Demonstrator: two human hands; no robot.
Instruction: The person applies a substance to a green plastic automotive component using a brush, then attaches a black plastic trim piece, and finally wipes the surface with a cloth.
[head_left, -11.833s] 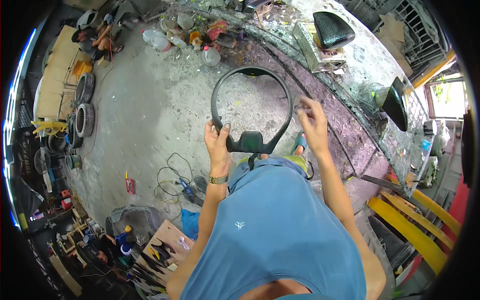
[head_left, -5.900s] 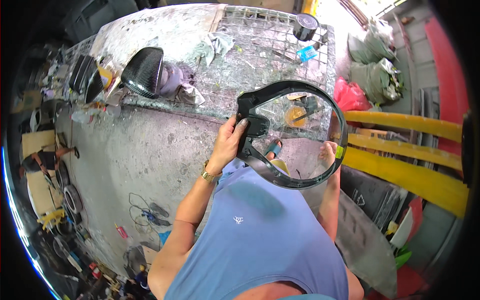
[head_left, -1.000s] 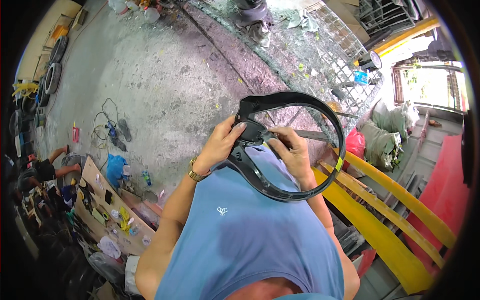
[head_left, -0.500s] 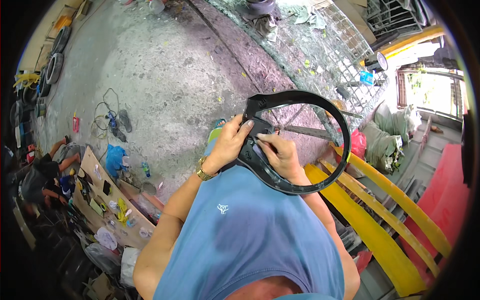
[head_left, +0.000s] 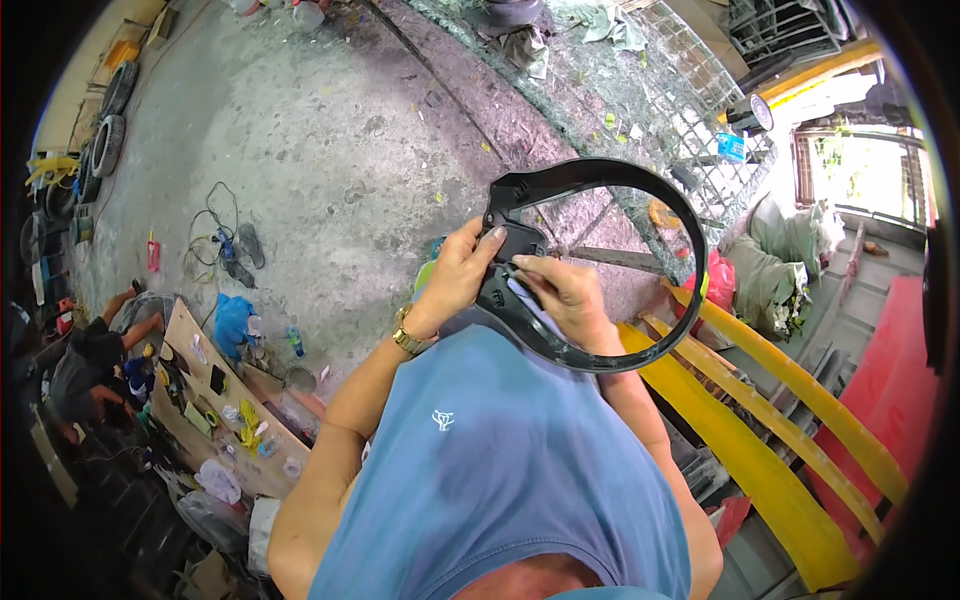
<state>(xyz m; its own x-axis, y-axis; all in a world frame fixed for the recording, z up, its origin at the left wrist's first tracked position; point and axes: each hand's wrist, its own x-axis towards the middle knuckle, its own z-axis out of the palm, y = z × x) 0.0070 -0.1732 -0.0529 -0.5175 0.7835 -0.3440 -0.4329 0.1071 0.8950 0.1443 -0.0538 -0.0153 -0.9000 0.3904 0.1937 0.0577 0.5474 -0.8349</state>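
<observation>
A glossy black plastic trim ring (head_left: 692,245), with a wider flat section at its left side, is held up in front of my chest. My left hand (head_left: 457,275) grips that wider section, thumb on top, fingers hidden behind. At the inner edge of the same section my right hand (head_left: 568,298) is closed, fingertips pinching a thin pale grey-purple folded sheet (head_left: 528,300) pressed against the plastic. My right wrist passes beneath the lower part of the ring. Whether the sheet is sandpaper or cloth I cannot tell.
Yellow painted panels (head_left: 740,460) and a red panel (head_left: 885,375) lie to the right. At left, a person (head_left: 95,365) sits low beside a board (head_left: 215,385) strewn with small items. Cables (head_left: 210,245) lie on the concrete floor; tyres (head_left: 108,145) line the far left.
Both hands and the trim ring have risen slightly, away from my chest. More of the pale sheet shows beneath my right fingers. The grip of my left hand looks the same.
</observation>
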